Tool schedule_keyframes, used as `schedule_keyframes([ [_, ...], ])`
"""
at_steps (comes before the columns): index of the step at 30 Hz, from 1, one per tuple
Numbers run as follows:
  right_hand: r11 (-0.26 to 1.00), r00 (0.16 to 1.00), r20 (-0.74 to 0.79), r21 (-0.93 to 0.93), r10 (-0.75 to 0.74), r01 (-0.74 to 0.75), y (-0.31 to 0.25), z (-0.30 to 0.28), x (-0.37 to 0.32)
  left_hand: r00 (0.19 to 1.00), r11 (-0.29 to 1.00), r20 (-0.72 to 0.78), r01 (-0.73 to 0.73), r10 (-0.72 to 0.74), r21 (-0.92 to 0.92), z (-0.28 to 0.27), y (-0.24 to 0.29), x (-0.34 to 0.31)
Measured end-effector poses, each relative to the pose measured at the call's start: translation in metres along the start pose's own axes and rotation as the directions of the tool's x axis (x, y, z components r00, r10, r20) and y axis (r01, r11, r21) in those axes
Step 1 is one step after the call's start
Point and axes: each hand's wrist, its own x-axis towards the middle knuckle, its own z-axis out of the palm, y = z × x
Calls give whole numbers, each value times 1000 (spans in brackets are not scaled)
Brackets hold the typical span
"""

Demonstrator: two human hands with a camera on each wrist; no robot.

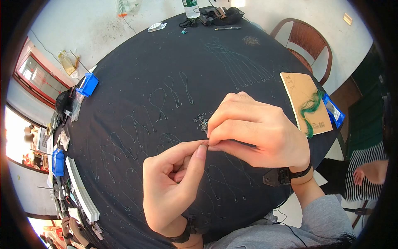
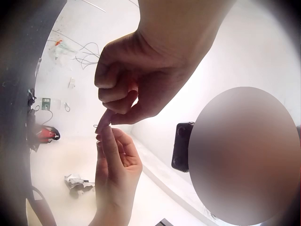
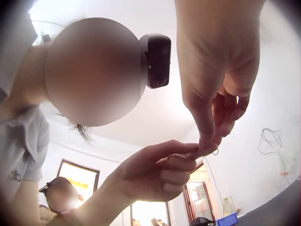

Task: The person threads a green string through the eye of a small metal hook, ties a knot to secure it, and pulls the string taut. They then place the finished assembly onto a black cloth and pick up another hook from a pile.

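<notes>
Just above the black tablecloth [image 1: 137, 62], my left hand [image 1: 176, 182] and right hand [image 1: 259, 133] meet fingertip to fingertip. Thumb and index finger of each pinch at the same spot. From between those tips a small curved fish hook [image 3: 216, 152] pokes out in the right wrist view; most of it is hidden by the fingers. Behind the right fingertips lies a small heap of loose fish hooks [image 1: 202, 121]. Looped thin green lines with hooks [image 1: 186, 89] are spread around the hands, and more hooked lines [image 1: 244, 68] lie in a row farther back.
At the right, a brown notebook [image 1: 296, 95] carries a hank of green line [image 1: 311, 110], beside a blue packet [image 1: 333, 111]. Another small heap [image 1: 251, 40], a pen [image 1: 228, 28] and a bottle [image 1: 191, 8] are at the back. Blue bins [image 1: 88, 84] stand along the left edge.
</notes>
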Motion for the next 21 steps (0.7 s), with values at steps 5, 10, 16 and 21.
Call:
schedule_keyframes([
  [5,999,1000,-27,-35,9,-10,-2,1,1,1000,1000,-21,7,-7,17,1,1,0],
  [10,998,998,-31,27,52,-51,-2,-2,4,999,1000,-50,-9,10,19,0,0,1],
  [16,799,919,174,454,354,-394,19,0,4,998,998,-25,-53,53,17,-7,2,0],
  [21,565,863,461,665,206,-490,32,7,6,997,997,-19,-75,75,-4,-8,0,1],
])
